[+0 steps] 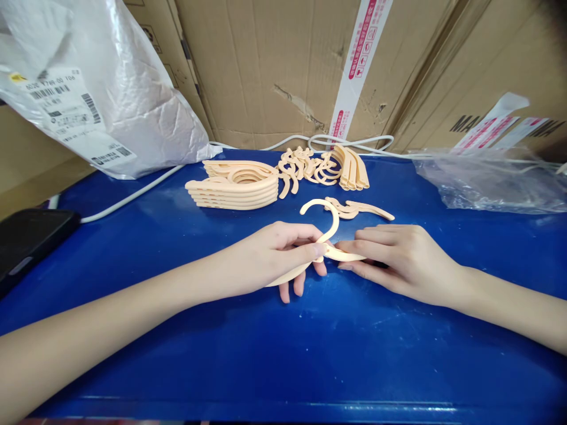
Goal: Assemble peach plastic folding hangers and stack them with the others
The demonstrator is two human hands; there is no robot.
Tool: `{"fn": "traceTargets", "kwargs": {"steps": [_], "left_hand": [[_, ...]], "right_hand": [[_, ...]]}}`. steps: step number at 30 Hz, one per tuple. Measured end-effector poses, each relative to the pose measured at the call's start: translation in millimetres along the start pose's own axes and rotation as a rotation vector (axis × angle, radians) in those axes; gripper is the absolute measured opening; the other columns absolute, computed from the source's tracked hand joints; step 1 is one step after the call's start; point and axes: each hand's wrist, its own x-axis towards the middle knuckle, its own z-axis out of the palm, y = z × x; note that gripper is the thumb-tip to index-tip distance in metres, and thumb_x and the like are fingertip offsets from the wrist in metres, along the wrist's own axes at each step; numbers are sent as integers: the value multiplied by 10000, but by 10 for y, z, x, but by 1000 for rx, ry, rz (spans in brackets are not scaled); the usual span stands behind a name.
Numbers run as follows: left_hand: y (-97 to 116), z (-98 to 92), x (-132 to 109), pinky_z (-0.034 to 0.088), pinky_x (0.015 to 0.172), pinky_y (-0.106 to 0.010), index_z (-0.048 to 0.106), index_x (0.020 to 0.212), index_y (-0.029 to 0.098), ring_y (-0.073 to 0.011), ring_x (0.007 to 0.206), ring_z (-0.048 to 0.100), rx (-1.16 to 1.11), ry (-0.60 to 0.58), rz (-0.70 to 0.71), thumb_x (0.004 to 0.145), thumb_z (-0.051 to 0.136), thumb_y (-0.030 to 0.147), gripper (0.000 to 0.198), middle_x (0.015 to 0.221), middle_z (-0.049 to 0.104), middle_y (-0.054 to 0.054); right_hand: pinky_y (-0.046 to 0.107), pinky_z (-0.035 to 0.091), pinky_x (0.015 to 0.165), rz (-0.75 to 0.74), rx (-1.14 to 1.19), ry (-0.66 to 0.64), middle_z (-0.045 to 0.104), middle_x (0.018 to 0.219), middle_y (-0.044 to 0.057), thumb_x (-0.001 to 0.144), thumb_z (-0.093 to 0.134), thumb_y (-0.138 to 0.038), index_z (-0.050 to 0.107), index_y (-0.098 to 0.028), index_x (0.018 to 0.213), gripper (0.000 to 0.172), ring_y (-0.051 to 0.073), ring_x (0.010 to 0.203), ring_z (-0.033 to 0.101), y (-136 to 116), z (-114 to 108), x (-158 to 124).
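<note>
My left hand (pixel 277 251) is closed round a peach plastic hanger (pixel 326 217), whose hook curves up above my fingers. My right hand (pixel 401 257) pinches the hanger's right arm, fingertips meeting the left hand at the hanger's middle. Both hands rest low over the blue table (pixel 283 354). Just behind the hook lies a loose peach hanger part (pixel 361 208). Farther back sit a stack of hanger bodies (pixel 234 186), a heap of small hook pieces (pixel 303 166) and an upright bundle of parts (pixel 352 168).
A white plastic bag with labels (pixel 88 88) lies at the back left, a clear plastic bag (pixel 487 177) at the back right. Cardboard boxes (pixel 287 71) wall the rear. A white cable (pixel 133 198) runs across the table. A black phone (pixel 26 239) lies at the left edge.
</note>
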Motion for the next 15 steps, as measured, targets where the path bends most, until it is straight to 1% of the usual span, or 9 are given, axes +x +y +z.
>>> {"fn": "traceTargets", "kwargs": {"steps": [2, 7, 11, 15], "left_hand": [[-7, 0, 4, 506, 415, -147, 589, 882, 155, -62, 521, 568, -5, 0, 4, 934, 546, 394, 248, 823, 626, 5], [-13, -4, -7, 504, 420, -135, 589, 872, 152, -56, 516, 562, 11, -4, 3, 945, 534, 389, 254, 785, 619, 13], [-13, -6, -21, 509, 417, -139, 588, 884, 153, -58, 523, 568, 7, -3, 9, 947, 534, 382, 243, 807, 624, 11], [-10, -3, -16, 508, 419, -136, 588, 876, 151, -68, 511, 569, 6, -4, 3, 958, 520, 366, 240, 671, 579, 37]], "right_hand": [[233, 391, 579, -1, 6, -2, 602, 729, -5, 982, 509, -277, 646, -159, 1113, 223, 103, 613, 531, 0, 0, 0], [231, 394, 584, -2, 8, -1, 610, 737, -3, 981, 512, -274, 639, -161, 1115, 216, 103, 618, 532, 2, 0, -2], [232, 391, 584, -1, 5, -1, 602, 728, -8, 978, 520, -271, 640, -161, 1108, 209, 104, 617, 529, 0, 0, -3], [229, 391, 585, 1, 10, 0, 603, 730, -7, 981, 514, -279, 641, -159, 1107, 215, 102, 620, 534, 0, 2, -2]]}}
